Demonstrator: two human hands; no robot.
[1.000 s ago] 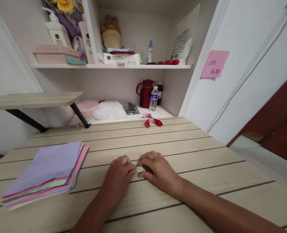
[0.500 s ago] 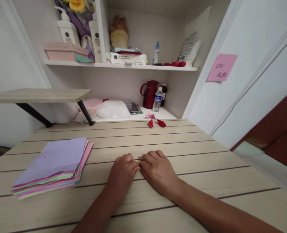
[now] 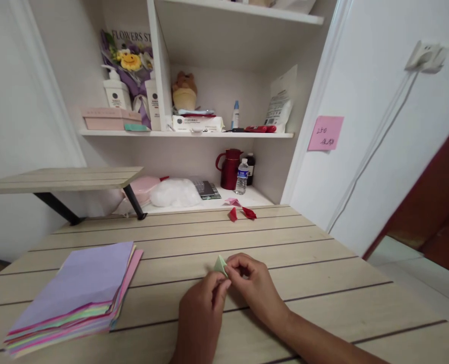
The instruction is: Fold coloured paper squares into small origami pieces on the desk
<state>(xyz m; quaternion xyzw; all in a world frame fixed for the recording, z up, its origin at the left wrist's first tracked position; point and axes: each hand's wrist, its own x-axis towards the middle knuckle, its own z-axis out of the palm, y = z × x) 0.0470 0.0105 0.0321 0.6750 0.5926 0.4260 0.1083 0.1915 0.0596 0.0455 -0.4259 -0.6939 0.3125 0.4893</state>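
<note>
Both hands meet over the middle of the wooden table (image 3: 323,273). My left hand (image 3: 201,316) and my right hand (image 3: 253,288) pinch a small folded piece of pale green paper (image 3: 220,264), lifted a little off the tabletop, its pointed end sticking up to the left of my right fingers. A stack of coloured paper sheets (image 3: 76,293), lilac on top, lies to the left of my hands. Two small red folded paper pieces (image 3: 242,213) and a pink one (image 3: 232,202) rest at the table's far edge.
A raised wooden shelf board (image 3: 57,178) on black brackets stands at the back left. Behind the table, white shelves hold a red jug (image 3: 230,169), a water bottle (image 3: 241,177), pump bottles and boxes. A pink sticky note (image 3: 325,133) hangs on the white wall at right.
My hands lifted the green paper from flat on the table and now pinch it upright in the air. The camera tilted upward, showing more of the shelves.
</note>
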